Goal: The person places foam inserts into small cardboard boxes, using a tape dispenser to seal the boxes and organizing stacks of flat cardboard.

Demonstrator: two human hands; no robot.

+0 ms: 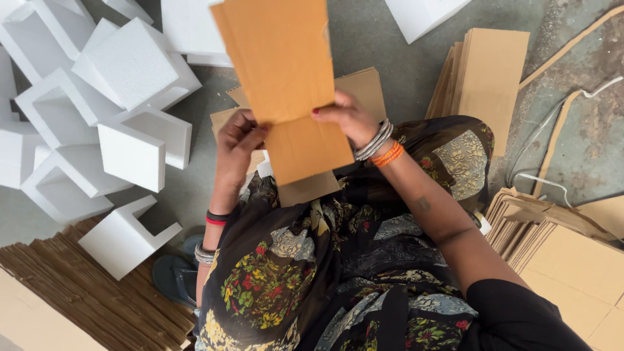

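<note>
Head view: flat cardboard box blank (pixel 286 84) held above the lap, long axis pointing away from the person, slightly tilted. Left hand (pixel 237 146) and right hand (pixel 348 117) fingers pinched closed on its lower edges. White foam corner blocks (pixel 130 65) on floor, left.

White foam corner blocks (pixel 130 140) lie heaped at the upper left of the grey concrete floor (pixel 390 45), one more foam piece (pixel 422 13) at its top edge. A stack of flat brown cardboard sheets (pixel 487 78) stands near the upper right, with another fanned pile of cardboard (pixel 552 240) along the right edge. A white cable (pixel 552 130) trails between them. At the lower left sits a bundle of corrugated strips (pixel 84 292), a dark sandal (pixel 172 276) just beside it.
</note>
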